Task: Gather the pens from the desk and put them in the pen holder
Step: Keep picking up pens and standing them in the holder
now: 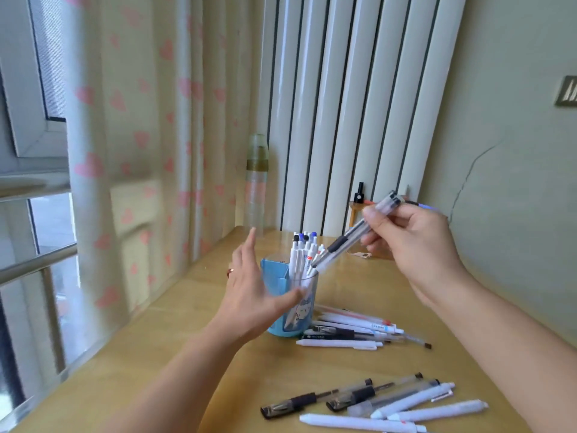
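A blue and clear pen holder (304, 284) stands on the wooden desk (199, 364) with several white pens (301, 254) upright in it. My right hand (412, 245) grips two clear pens with black grips (352, 239), tilted, their tips at the holder's rim. My left hand (253, 295) is spread open against the holder's left side, the thumb across its front. A pile of pens (352, 331) lies just right of the holder. Another group of pens (374, 404) lies near the front edge.
A tall clear bottle with an olive cap (256, 182) stands at the desk's back by the curtain (137, 151). A white radiator (349, 104) runs behind. A small wooden stand with a black bottle (359, 198) sits at the back right, near the wall.
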